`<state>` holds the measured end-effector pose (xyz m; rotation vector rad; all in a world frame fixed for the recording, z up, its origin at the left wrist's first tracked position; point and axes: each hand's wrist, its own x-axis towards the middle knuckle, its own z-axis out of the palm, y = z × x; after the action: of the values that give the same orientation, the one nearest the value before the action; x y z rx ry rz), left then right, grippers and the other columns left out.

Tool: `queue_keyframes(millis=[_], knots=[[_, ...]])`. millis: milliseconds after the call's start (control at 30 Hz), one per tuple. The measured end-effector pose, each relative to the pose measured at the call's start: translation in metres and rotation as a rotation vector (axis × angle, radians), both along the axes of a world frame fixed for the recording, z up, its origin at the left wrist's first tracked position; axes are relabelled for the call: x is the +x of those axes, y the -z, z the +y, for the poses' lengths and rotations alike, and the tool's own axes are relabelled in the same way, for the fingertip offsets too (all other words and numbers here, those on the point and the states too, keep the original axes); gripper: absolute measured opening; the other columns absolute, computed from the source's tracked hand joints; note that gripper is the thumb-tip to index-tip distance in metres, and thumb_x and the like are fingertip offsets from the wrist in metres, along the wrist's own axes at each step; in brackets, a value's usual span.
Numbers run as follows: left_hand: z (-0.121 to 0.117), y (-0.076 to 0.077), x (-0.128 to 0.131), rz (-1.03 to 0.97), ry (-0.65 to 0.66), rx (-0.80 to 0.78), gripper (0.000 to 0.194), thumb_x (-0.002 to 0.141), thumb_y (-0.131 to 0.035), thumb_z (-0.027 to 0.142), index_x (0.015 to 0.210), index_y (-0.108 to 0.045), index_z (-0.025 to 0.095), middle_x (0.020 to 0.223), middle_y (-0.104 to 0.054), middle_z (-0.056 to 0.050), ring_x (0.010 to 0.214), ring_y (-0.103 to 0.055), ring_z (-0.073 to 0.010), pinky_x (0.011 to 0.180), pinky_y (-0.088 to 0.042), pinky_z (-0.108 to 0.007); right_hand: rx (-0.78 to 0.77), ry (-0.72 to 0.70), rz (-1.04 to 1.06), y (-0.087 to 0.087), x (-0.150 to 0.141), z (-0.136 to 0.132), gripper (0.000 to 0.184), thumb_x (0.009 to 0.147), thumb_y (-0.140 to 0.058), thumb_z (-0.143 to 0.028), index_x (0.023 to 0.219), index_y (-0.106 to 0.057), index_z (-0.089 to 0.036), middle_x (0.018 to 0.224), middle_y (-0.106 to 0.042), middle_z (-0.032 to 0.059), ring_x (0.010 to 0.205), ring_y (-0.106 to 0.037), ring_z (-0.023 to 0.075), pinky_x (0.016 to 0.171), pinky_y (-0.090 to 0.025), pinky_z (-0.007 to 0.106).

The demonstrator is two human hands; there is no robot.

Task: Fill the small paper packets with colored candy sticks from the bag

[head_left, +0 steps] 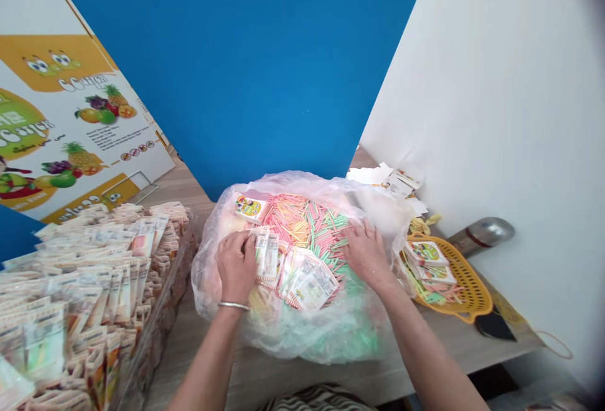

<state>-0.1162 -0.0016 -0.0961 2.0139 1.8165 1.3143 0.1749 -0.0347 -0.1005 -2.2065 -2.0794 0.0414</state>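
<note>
A clear plastic bag (222, 310) lies wide open on the table, full of thin pink, yellow and green sticks (288, 215). My left hand (236, 266) is at the bag's left side, thumb and fingers closed at the edge of small printed packets (267, 256). More flat packets (309, 282) lie overlapped on the sticks in front. A small printed box (251, 207) rests at the bag's back left. My right hand (366, 250) lies over the green sticks at the right, fingers slightly apart and bent downward; their tips are partly among the sticks.
At left stands a clear-walled container (170, 310) crammed with filled packets. A yellow basket (466, 272) with boxes and sticks sits right, beside a metal flask (489, 234). Behind are a blue panel (246, 70), a printed carton (70, 121) and paper scraps (373, 174).
</note>
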Motion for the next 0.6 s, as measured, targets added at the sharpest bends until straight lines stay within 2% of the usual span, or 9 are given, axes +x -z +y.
queue_keyframes(millis=[100,200,367,500,600], knots=[[0.012,0.006,0.009,0.065,-0.015,-0.01,0.027,0.094,-0.047,0.033,0.096,-0.07,0.017,0.102,-0.073,-0.012,0.1,-0.062,-0.03,0.094,-0.046,-0.046,-0.027,0.035,0.011,0.003,-0.004,0.005,0.041,0.092,-0.043,-0.011,0.128,-0.062,-0.014,0.159,-0.041,0.0136,0.15,-0.025,0.0395,0.117,-0.027,0.063],[0.016,0.005,0.016,0.068,-0.021,-0.003,0.031,0.096,-0.046,0.033,0.108,-0.068,0.015,0.109,-0.072,-0.014,0.107,-0.06,-0.032,0.096,-0.046,-0.048,-0.007,0.047,-0.003,0.008,-0.004,0.008,0.043,0.094,-0.037,-0.009,0.129,-0.061,-0.012,0.159,-0.041,0.0141,0.151,-0.025,0.0385,0.118,-0.027,0.062],[0.009,0.001,0.017,0.076,-0.038,0.06,0.039,0.099,-0.046,0.04,0.118,-0.065,0.012,0.117,-0.069,-0.017,0.112,-0.059,-0.0327,0.099,-0.046,-0.049,0.035,0.036,-0.06,0.016,-0.001,0.007,0.047,0.094,-0.033,-0.005,0.131,-0.06,-0.01,0.158,-0.043,0.016,0.15,-0.028,0.0368,0.119,-0.028,0.06],[0.001,0.002,0.014,0.117,-0.038,0.091,0.033,0.099,-0.047,0.037,0.118,-0.066,0.017,0.121,-0.069,-0.013,0.122,-0.055,-0.032,0.107,-0.04,-0.05,0.035,0.015,-0.097,0.016,-0.001,0.006,0.049,0.094,-0.03,-0.004,0.133,-0.058,-0.007,0.158,-0.042,0.0185,0.15,-0.029,0.038,0.118,-0.029,0.061],[0.001,0.005,0.014,0.133,-0.031,0.067,0.03,0.099,-0.047,0.034,0.117,-0.066,0.019,0.119,-0.07,-0.012,0.121,-0.056,-0.0318,0.106,-0.041,-0.048,0.038,-0.016,-0.099,0.016,-0.002,0.007,0.048,0.093,-0.03,-0.003,0.13,-0.061,-0.007,0.156,-0.043,0.0203,0.149,-0.031,0.0387,0.116,-0.03,0.063]])
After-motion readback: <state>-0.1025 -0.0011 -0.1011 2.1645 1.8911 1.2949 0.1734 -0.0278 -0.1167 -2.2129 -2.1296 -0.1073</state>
